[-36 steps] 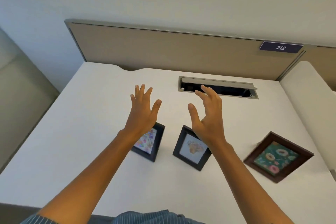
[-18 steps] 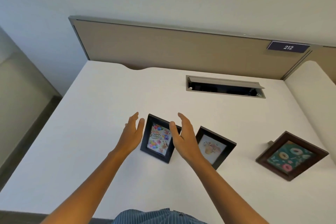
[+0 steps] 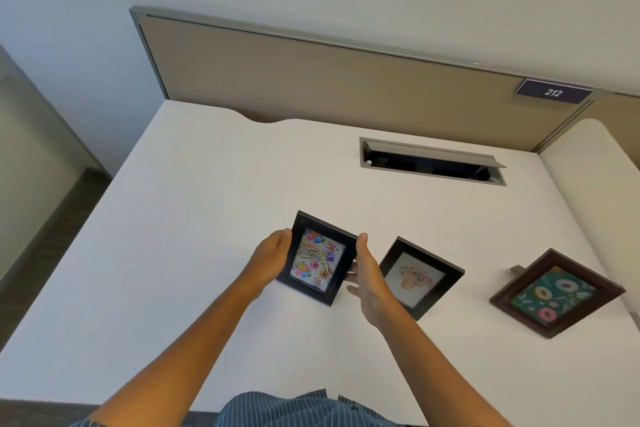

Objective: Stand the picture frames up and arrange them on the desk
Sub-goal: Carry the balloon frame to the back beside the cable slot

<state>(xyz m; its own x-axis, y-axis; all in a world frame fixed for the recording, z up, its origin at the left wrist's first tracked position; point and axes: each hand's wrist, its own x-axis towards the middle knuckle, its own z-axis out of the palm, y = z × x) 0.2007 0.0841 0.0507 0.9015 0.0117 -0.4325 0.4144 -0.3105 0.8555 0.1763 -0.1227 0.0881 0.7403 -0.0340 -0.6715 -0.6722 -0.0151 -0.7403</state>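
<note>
Open cable tray [image 3: 431, 162] recessed near the counter's far edge. Tan partition panel [image 3: 311, 80] behind; placard "212" [image 3: 553, 91] at its right end.

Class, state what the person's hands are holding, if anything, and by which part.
Both hands, left and right, grip the black rectangular birthday-picture frame by its two long side edges.
</note>
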